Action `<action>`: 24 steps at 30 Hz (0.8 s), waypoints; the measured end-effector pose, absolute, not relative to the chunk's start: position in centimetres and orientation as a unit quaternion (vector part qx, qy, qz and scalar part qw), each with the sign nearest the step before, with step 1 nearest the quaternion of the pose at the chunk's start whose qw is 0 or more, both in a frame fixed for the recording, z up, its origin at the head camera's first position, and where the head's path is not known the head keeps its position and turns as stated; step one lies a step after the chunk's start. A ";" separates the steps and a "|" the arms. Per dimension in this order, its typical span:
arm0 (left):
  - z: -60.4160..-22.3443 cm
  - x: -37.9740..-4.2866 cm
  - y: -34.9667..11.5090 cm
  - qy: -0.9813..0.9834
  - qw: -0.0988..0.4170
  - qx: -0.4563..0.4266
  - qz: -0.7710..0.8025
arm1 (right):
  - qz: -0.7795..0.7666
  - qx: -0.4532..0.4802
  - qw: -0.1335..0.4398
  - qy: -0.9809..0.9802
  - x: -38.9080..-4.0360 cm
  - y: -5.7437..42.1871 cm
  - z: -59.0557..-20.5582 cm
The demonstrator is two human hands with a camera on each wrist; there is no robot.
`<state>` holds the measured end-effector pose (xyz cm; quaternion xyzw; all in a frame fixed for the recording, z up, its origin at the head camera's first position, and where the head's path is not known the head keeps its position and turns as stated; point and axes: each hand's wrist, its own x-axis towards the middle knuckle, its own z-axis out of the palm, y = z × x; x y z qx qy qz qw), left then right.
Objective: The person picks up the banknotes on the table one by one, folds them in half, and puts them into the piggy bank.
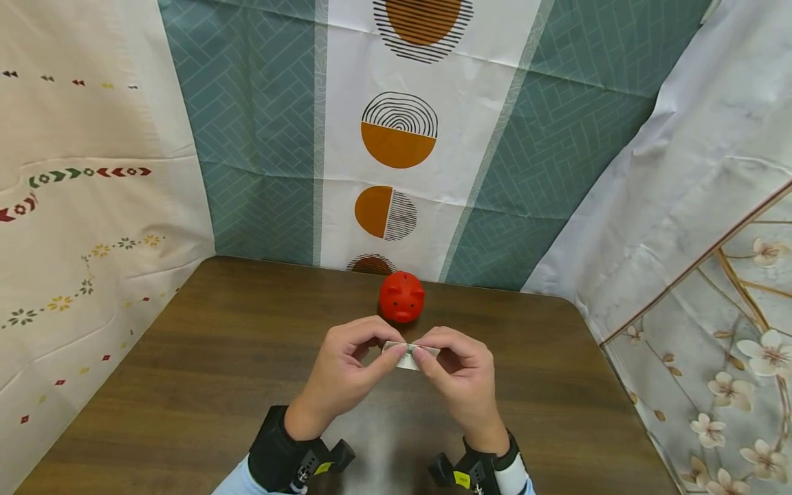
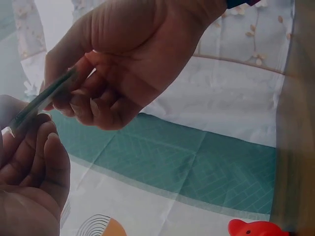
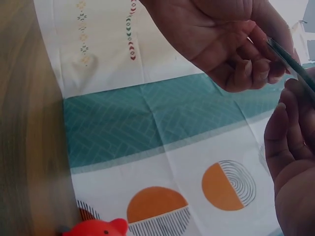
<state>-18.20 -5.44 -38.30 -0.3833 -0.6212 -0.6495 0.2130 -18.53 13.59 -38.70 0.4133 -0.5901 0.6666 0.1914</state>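
A small folded banknote (image 1: pixel 407 362), pale with greenish marks, is held in the air between both hands, above the table. My left hand (image 1: pixel 346 368) pinches its left part between thumb and fingers. The right hand (image 1: pixel 460 368) pinches the right part the same way, and the two thumbtips are close together. In the left wrist view the banknote (image 2: pixel 44 98) shows as a thin dark green edge, and the right wrist view shows a similar edge of the banknote (image 3: pixel 288 59). A red piggy bank (image 1: pixel 402 297) stands just beyond the hands, facing me.
The brown wooden table (image 1: pixel 216 357) spreads out under the hands. Behind it hangs a green and white cloth (image 1: pixel 266 137) with orange circles. A cream patterned cloth (image 1: pixel 80 206) borders the left side, and a floral curtain (image 1: pixel 711 344) the right.
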 end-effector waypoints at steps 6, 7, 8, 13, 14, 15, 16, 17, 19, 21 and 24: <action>-38.5 -18.2 -5.2 -0.624 0.213 -0.389 -0.643 | 0.659 0.422 0.201 -0.589 -18.7 13.3 -38.9; -38.5 -18.2 -5.2 -0.625 0.214 -0.390 -0.641 | 0.658 0.423 0.202 -0.590 -18.8 13.3 -39.0; -38.5 -18.2 -5.2 -0.625 0.216 -0.391 -0.640 | 0.656 0.423 0.204 -0.591 -18.8 13.3 -39.0; -38.5 -18.2 -5.0 -0.610 0.218 -0.399 -0.649 | 0.645 0.420 0.212 -0.602 -18.7 13.4 -39.0; -38.5 -18.2 -4.9 -0.607 0.215 -0.400 -0.652 | 0.643 0.420 0.214 -0.603 -18.6 13.4 -38.9; -38.5 -18.2 -4.9 -0.605 0.213 -0.400 -0.655 | 0.642 0.419 0.217 -0.605 -18.6 13.4 -38.9; -38.6 -18.2 -4.8 -0.604 0.210 -0.400 -0.656 | 0.641 0.418 0.219 -0.606 -18.6 13.4 -38.8; -38.6 -18.2 -4.8 -0.603 0.209 -0.400 -0.657 | 0.640 0.417 0.221 -0.606 -18.6 13.4 -38.8; -38.6 -18.2 -4.8 -0.603 0.205 -0.397 -0.661 | 0.644 0.413 0.221 -0.605 -18.6 13.5 -38.8; -38.5 -18.2 -4.9 -0.604 0.203 -0.390 -0.664 | 0.650 0.408 0.221 -0.602 -18.6 13.6 -38.8; -38.5 -18.2 -5.0 -0.602 0.203 -0.384 -0.670 | 0.659 0.404 0.221 -0.595 -18.7 13.8 -38.8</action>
